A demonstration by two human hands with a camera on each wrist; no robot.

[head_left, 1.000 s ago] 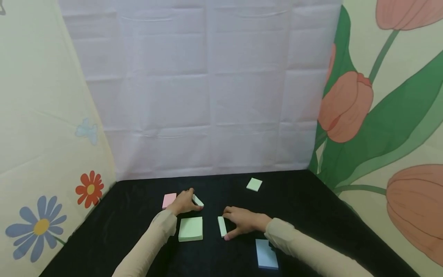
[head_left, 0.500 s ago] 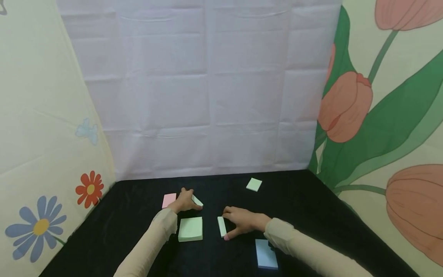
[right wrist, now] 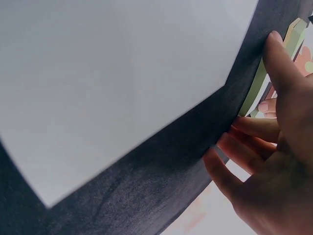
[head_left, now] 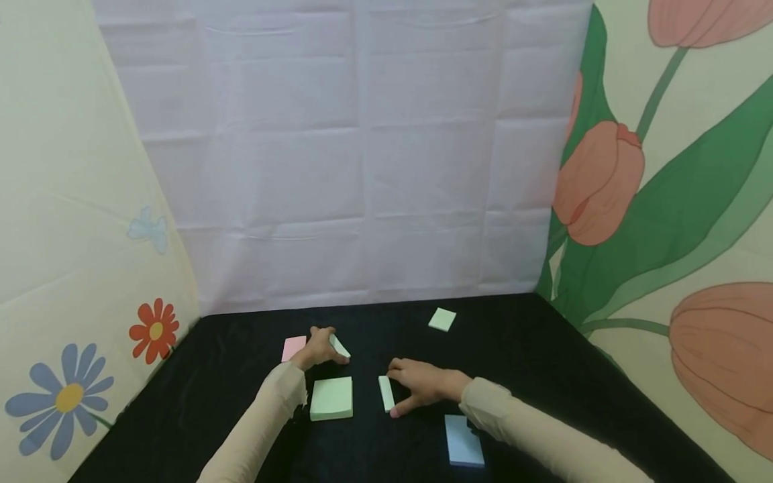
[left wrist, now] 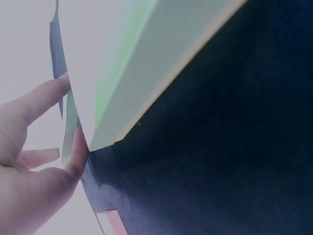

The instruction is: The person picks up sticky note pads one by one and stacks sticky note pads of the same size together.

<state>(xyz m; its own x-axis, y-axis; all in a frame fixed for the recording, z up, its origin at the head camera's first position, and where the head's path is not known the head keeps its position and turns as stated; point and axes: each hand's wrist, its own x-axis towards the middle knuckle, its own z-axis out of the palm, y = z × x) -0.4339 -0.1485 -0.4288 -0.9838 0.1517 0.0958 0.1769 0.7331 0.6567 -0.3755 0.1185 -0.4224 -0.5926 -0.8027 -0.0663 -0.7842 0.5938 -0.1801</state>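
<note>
My left hand (head_left: 317,349) holds a narrow, pale green sticky note pad (head_left: 339,346) between thumb and fingers at its ends, next to a pink pad (head_left: 294,347). In the left wrist view, part of this held pad (left wrist: 71,117) shows between the fingers. To the right of a thick, light green sticky note pad (head_left: 331,398), my right hand (head_left: 425,382) grips another narrow pale green pad (head_left: 386,394), thumb at the near end and a finger at the far one. The right wrist view shows that pad (right wrist: 254,88) edge-on, with the other fingers bent beside it.
A blue pad (head_left: 464,441) lies below the right forearm, and a small light green pad (head_left: 442,319) sits near the far edge. All are on a black cloth (head_left: 501,362). A white sheet (head_left: 362,168) hangs behind, with flowered cloths at both sides.
My left hand has shifted slightly left with its pale green pad, its fingers spreading a little. The right hand and its pad have stayed about where they were.
</note>
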